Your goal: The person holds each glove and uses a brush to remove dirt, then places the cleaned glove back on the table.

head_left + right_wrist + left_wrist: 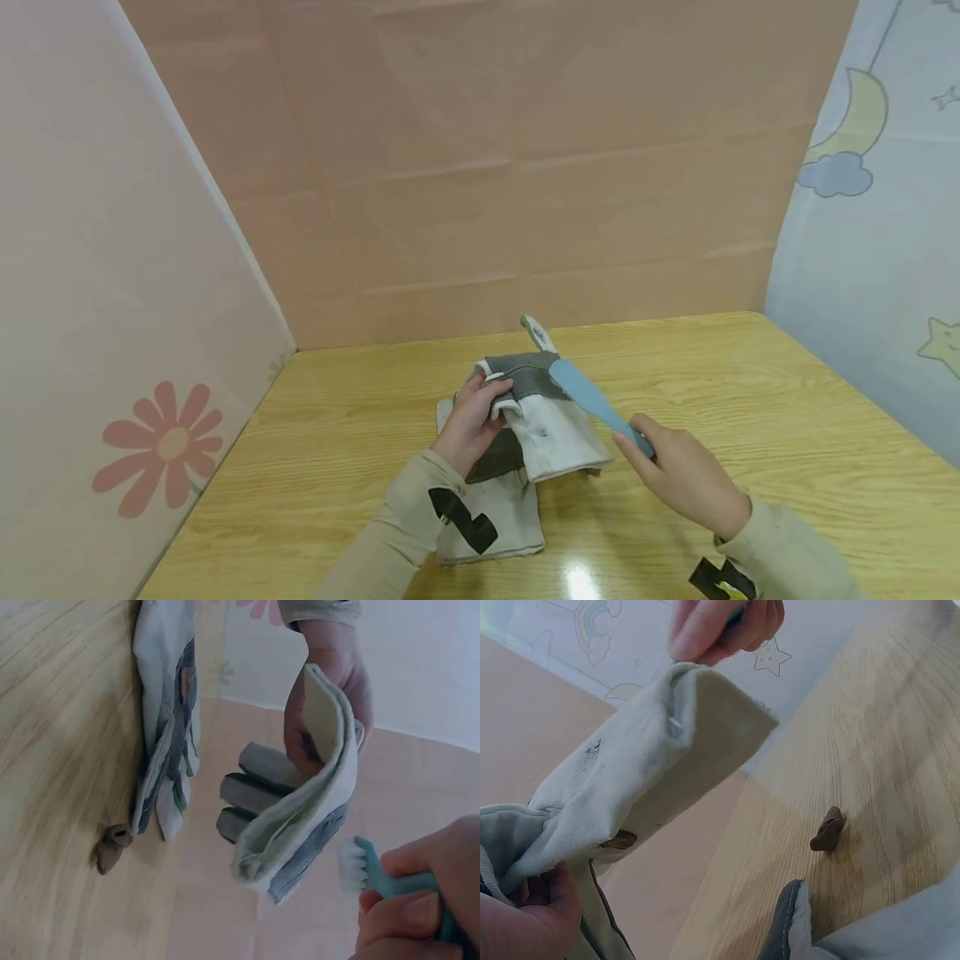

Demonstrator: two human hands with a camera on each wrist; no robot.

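Observation:
My left hand [474, 421] holds up a white-and-grey work glove [558, 433], gripping it at the side. Dark smudges mark its white cuff, and a brown smear [619, 840] shows in the left wrist view. My right hand [678, 475] grips a blue brush [592, 404] by its handle. In the right wrist view the brush's white bristles [351, 866] face the glove, with a gap between them. A second, similar glove [491, 521] lies on the table beneath the left hand. Whether the bristles touch the cloth is hidden in the head view.
On the wooden table [315, 483] lies a small brown lump [827, 831], close to the second glove. A brown backdrop [480, 167] stands behind the table, with patterned panels [862, 250] at the sides. Black straps [465, 521] circle both wrists.

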